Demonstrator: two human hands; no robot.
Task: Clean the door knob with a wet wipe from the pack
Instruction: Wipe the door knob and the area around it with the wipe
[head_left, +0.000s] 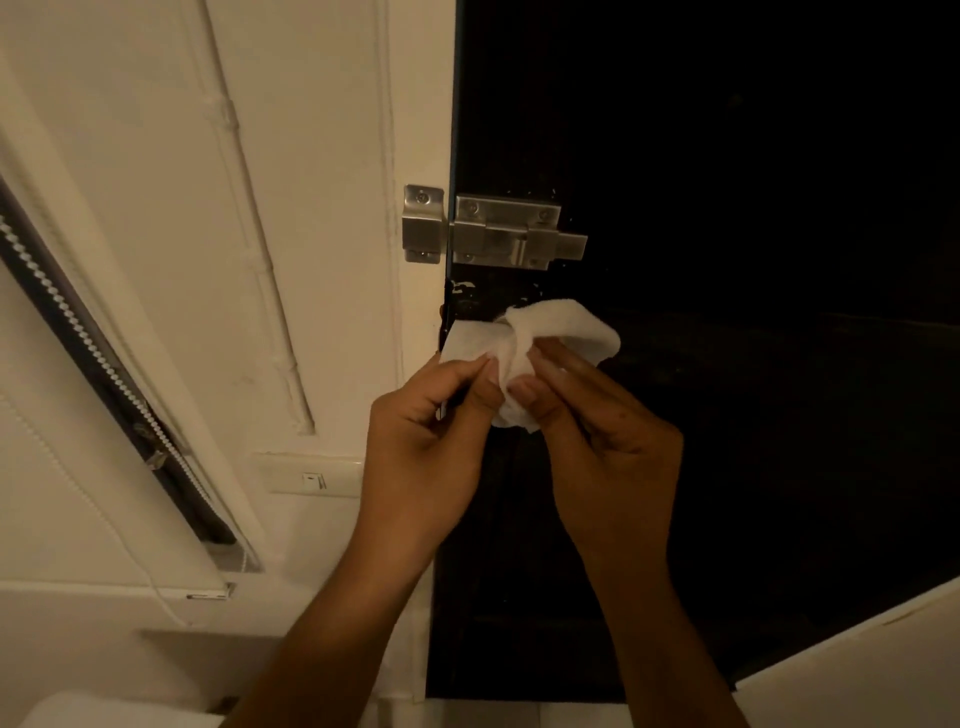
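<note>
A white wet wipe (563, 325) is bunched up in front of the dark door (753, 260), just below the metal slide bolt (511, 236). My left hand (431, 436) pinches the wipe's left part between thumb and fingers. My right hand (608, 431) pinches its right part, fingertips close to the left hand's. The wipe and my hands cover the spot on the door behind them, so no door knob shows. No wipe pack is in view.
The bolt's metal keeper (423, 223) sits on the cream door frame (332, 208). A wall switch plate (311, 475) is left of my left wrist. A window blind with a bead chain (78, 332) runs down the left. A pale surface (857, 670) fills the lower right corner.
</note>
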